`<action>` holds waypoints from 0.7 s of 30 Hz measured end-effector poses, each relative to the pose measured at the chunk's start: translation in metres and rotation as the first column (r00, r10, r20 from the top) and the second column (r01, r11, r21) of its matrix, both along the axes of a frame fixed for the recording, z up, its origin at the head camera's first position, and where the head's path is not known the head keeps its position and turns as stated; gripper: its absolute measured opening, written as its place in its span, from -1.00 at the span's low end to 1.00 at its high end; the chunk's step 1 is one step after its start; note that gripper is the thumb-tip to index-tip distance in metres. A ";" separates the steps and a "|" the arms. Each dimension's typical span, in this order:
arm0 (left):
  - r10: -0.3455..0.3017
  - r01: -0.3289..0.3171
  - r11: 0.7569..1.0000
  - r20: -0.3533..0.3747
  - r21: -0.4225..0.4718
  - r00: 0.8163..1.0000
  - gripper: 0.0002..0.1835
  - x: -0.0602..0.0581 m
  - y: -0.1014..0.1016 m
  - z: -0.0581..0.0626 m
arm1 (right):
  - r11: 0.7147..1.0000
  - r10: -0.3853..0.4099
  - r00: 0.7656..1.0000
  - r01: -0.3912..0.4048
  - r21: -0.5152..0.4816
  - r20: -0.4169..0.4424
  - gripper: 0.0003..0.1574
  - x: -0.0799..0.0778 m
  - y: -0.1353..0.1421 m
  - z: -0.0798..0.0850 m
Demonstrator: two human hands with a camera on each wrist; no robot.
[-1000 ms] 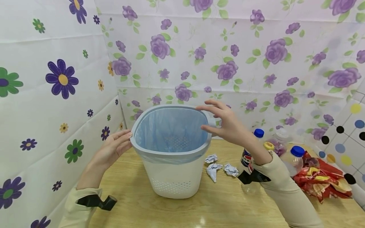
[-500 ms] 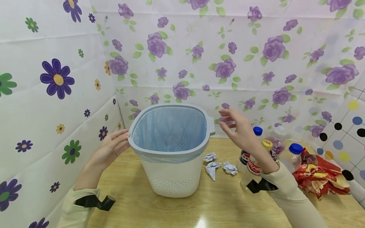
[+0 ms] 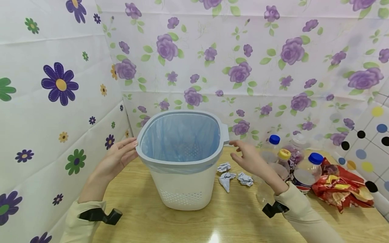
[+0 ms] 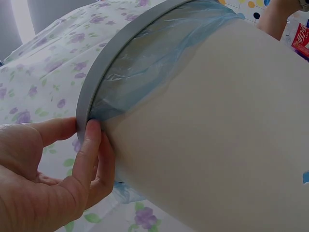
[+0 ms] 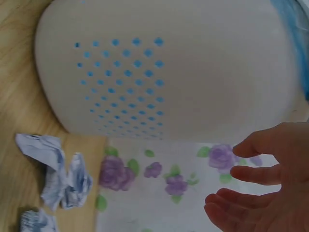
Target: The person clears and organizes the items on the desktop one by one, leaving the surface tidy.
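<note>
A white trash can (image 3: pixel 185 189) with a pale blue rim (image 3: pixel 177 164) stands upright on the table. Inside it hangs a blue bag (image 3: pixel 182 138), folded out over the rim. My left hand (image 3: pixel 117 158) pinches the rim at the left; in the left wrist view the thumb and fingers (image 4: pixel 87 152) lie on either side of it. Apart from the can, to its right, my right hand (image 3: pixel 250 160) hovers with loosely bent fingers and nothing in them. Three crumpled papers (image 3: pixel 245 179) lie on the table below and left of that hand.
Several plastic bottles (image 3: pixel 307 172) with blue and yellow caps stand on the right of the wooden table (image 3: pixel 146 222), partly behind the right forearm. Beside them lies a red snack bag (image 3: pixel 343 189). Flowered sheets (image 3: pixel 194 60) hang behind and at the left.
My right hand has left the rim's right side, moved right, then come down toward the papers. The left hand has kept its hold on the rim.
</note>
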State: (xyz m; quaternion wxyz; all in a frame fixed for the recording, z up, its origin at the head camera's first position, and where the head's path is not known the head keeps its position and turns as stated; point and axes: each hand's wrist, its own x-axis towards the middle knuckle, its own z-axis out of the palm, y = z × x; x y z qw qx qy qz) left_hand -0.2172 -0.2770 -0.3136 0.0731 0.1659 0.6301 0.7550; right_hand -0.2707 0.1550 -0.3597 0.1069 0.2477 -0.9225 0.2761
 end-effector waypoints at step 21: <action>-0.026 0.026 1.000 -0.032 -0.005 0.999 -0.73 -0.001 -0.003 -0.003 | 0.975 0.030 0.981 -0.071 0.209 0.192 -0.49 -0.011 -0.010 -0.071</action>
